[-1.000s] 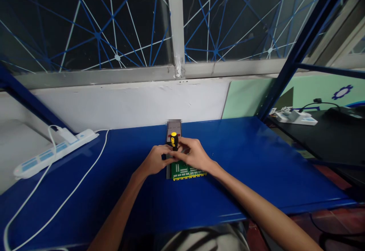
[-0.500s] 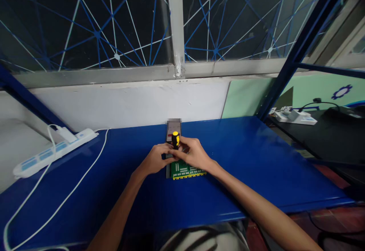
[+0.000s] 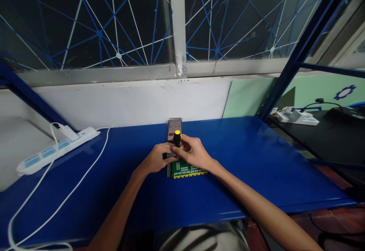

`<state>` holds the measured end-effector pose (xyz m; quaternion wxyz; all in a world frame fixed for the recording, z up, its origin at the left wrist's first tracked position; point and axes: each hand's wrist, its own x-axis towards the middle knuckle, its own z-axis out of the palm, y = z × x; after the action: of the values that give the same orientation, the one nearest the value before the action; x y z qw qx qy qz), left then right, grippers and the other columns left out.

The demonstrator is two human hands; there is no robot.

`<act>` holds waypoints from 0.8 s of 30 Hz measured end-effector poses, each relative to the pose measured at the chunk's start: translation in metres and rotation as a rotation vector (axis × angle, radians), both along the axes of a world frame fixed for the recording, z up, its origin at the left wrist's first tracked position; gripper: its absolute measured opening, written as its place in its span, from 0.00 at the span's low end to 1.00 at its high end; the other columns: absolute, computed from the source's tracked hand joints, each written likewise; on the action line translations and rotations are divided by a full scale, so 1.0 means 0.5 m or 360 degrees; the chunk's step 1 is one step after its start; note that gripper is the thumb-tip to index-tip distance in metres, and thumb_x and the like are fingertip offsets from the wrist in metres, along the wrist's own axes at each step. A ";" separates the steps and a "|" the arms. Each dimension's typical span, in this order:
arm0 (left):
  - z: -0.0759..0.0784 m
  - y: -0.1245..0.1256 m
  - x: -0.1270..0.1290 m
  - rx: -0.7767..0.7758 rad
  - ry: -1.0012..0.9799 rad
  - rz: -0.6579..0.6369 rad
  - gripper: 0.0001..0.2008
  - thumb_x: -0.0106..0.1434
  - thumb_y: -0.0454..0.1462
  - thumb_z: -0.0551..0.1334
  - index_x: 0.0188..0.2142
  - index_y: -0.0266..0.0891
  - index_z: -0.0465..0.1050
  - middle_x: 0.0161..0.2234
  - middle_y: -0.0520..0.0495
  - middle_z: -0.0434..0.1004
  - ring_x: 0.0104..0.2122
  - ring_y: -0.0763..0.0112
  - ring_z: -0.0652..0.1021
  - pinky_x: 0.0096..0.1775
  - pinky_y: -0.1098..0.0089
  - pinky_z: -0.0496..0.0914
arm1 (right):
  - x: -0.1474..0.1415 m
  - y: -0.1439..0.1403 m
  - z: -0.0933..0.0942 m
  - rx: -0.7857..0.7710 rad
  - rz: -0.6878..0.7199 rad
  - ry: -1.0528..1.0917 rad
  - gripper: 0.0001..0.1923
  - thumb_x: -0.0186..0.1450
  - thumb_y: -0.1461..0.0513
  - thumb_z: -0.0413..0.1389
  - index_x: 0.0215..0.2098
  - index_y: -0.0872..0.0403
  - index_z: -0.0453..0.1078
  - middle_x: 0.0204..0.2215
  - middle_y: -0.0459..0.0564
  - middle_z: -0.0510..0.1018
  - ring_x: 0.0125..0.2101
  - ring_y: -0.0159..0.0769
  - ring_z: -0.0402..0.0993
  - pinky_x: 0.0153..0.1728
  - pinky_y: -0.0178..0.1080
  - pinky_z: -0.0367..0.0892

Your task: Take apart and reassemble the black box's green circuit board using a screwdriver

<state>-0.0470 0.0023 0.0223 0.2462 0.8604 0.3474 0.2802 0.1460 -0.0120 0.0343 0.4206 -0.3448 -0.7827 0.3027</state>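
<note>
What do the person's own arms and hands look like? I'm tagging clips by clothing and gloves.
Both arms are bare from the frame's lower edge up to the wrists: no sleeves show. The left hand and right hand are bare too, with no gloves. No watch, ring, band or marking can be made out on either.

Upright black screwdriver with yellow cap (image 3: 177, 137) over a green circuit board (image 3: 186, 169) flat on blue table (image 3: 256, 160).

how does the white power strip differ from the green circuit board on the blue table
The white power strip is long and narrow; the green circuit board is short and squarish. The strip lies untouched at the far left; the board sits under the left hand and right hand. Both rest on the blue table.
</note>
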 end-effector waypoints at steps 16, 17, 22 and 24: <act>-0.002 0.002 -0.002 0.0054 0.0045 0.0008 0.07 0.62 0.39 0.64 0.31 0.40 0.79 0.36 0.48 0.81 0.42 0.64 0.78 0.48 0.65 0.69 | -0.001 0.000 -0.003 -0.0023 -0.0010 0.0005 0.09 0.64 0.57 0.55 0.33 0.54 0.64 0.23 0.44 0.75 0.23 0.30 0.70 0.24 0.34 0.64; -0.002 0.002 -0.002 0.0063 0.0043 0.0031 0.06 0.61 0.39 0.64 0.31 0.40 0.79 0.35 0.48 0.81 0.42 0.64 0.78 0.48 0.65 0.69 | -0.001 -0.001 -0.002 -0.0026 -0.0012 0.0005 0.09 0.63 0.56 0.56 0.33 0.54 0.65 0.23 0.44 0.75 0.23 0.30 0.70 0.24 0.34 0.64; 0.000 0.003 -0.007 0.0035 0.0122 -0.0015 0.06 0.62 0.37 0.63 0.34 0.41 0.80 0.37 0.49 0.81 0.39 0.66 0.79 0.44 0.68 0.69 | 0.001 -0.002 0.002 -0.0080 0.0023 0.0027 0.11 0.66 0.56 0.53 0.41 0.55 0.68 0.24 0.46 0.76 0.24 0.31 0.72 0.25 0.34 0.65; -0.001 0.004 -0.008 0.0032 0.0136 -0.0031 0.06 0.62 0.37 0.63 0.34 0.41 0.80 0.37 0.49 0.81 0.40 0.66 0.79 0.44 0.68 0.69 | 0.002 -0.002 0.001 -0.0095 0.0028 0.0030 0.11 0.66 0.56 0.53 0.41 0.55 0.68 0.25 0.46 0.76 0.24 0.31 0.72 0.25 0.34 0.65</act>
<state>-0.0511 0.0042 0.0220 0.2251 0.8774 0.3462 0.2443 0.1469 -0.0132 0.0349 0.4148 -0.3474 -0.7723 0.3327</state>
